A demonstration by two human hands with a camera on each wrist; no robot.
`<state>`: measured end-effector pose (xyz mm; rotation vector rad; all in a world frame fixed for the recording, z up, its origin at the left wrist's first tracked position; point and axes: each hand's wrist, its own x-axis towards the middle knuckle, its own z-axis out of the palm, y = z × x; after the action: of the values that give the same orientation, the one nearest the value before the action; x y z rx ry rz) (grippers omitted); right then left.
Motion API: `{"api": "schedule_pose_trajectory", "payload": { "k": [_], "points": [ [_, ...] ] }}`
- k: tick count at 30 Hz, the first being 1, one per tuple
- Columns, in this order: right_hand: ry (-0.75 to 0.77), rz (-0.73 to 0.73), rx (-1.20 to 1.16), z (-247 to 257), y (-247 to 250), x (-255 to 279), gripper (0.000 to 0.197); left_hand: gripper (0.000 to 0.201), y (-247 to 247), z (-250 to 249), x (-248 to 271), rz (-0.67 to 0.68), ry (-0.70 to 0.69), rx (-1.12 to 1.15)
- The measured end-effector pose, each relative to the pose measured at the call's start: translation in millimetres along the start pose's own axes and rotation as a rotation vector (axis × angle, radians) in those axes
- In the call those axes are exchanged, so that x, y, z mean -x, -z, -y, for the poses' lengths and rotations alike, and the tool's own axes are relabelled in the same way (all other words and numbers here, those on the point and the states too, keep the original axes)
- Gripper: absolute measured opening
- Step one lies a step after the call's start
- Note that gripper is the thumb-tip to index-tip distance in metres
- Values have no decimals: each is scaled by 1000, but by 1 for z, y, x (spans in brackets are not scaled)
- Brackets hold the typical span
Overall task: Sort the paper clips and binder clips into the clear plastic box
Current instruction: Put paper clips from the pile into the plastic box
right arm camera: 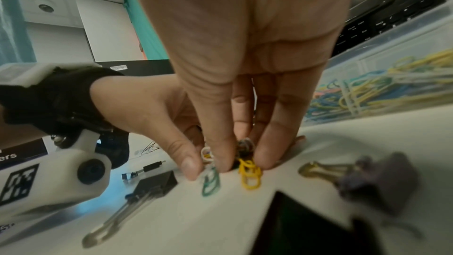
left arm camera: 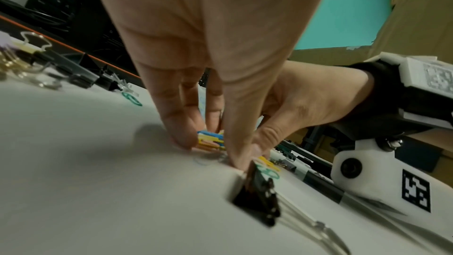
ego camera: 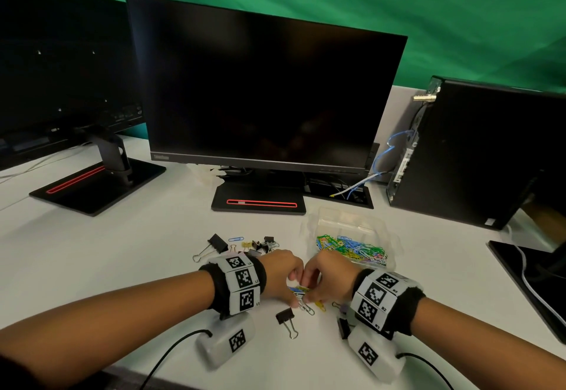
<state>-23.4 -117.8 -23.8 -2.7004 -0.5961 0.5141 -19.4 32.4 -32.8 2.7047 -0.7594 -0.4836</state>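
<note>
Low over the white desk (ego camera: 147, 267), both hands meet on a small bunch of coloured paper clips (ego camera: 300, 291). My left hand (ego camera: 291, 287) pinches the bunch (left arm camera: 210, 141) between thumb and fingers. My right hand (ego camera: 312, 288) pinches it from the other side, fingertips (right arm camera: 267, 160) pressed down; a yellow clip (right arm camera: 250, 176) and a green clip (right arm camera: 210, 181) stick out below. Behind the right hand stands the clear plastic box (ego camera: 352, 221) with several coloured paper clips (ego camera: 352, 250) inside. A heap of binder clips (ego camera: 245, 245) lies behind the left wrist.
A black binder clip (ego camera: 286, 319) lies just in front of the hands, and another black one (ego camera: 343, 326) and a purple one (right arm camera: 377, 181) lie by the right wrist. Two monitors (ego camera: 263, 89) and a computer tower (ego camera: 474, 150) line the back.
</note>
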Motion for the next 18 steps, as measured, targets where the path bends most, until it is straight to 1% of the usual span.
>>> {"api": "schedule_pose_trajectory", "payload": {
  "k": [3, 7, 9, 12, 14, 16, 18],
  "points": [
    [-4, 26, -33, -1, 0, 0, 17, 35, 0, -3, -2, 5, 4, 7],
    [0, 26, 14, -7, 2, 2, 14, 24, -2, -5, -3, 28, 19, -9],
    [-5, 19, 48, -11, 5, 3, 15, 23, -2, -6, -4, 40, 29, -43],
    [-31, 28, 21, -15, 13, 5, 12, 24, -1, -7, -5, 72, 41, -88],
    [-64, -15, -25, -17, 24, 8, 9, 25, -1, -8, -8, 103, 53, -131],
    [-91, -105, -44, -20, 40, 9, 6, 26, 0, -9, -10, 139, 60, -167],
    [-99, -205, -17, -27, 59, 8, 12, 26, -1, -9, -11, 163, 60, -189]
  ]
}}
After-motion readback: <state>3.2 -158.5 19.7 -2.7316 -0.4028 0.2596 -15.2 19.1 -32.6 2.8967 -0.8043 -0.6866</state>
